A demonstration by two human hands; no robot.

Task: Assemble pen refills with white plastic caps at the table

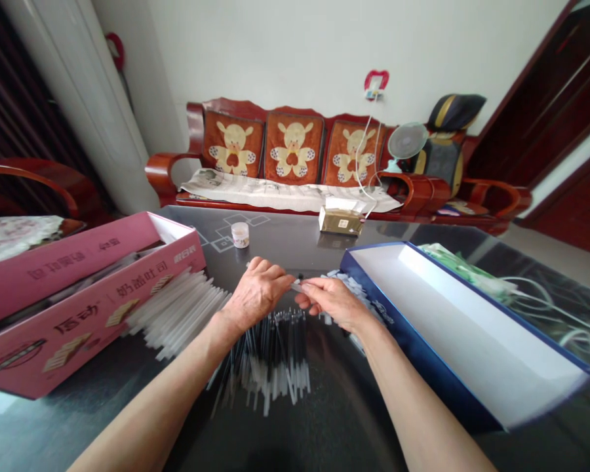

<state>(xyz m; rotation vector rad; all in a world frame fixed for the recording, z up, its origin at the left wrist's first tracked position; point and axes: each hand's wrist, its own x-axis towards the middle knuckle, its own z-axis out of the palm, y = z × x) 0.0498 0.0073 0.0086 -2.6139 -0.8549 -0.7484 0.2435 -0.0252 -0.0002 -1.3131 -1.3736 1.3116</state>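
My left hand (pixel 259 291) and my right hand (pixel 335 301) meet over the dark table, fingers closed on a small pale tube (pixel 296 286) between them. A dark tip shows at the tube's upper side. Below the hands lie many thin dark rods with whitish ends (pixel 275 360). To the left of my left forearm a heap of translucent tubes (pixel 179 311) rests beside the pink box. Small pale pieces (pixel 351 287) lie behind and beside my right hand, partly hidden by it.
A pink box (pixel 91 288) stands at the left, a blue box with a white inside (pixel 452 328) at the right. Further back are a small jar (pixel 240 235) and a tissue box (pixel 341 222). White cables (pixel 541 295) and a green packet (pixel 465 269) lie beyond the blue box.
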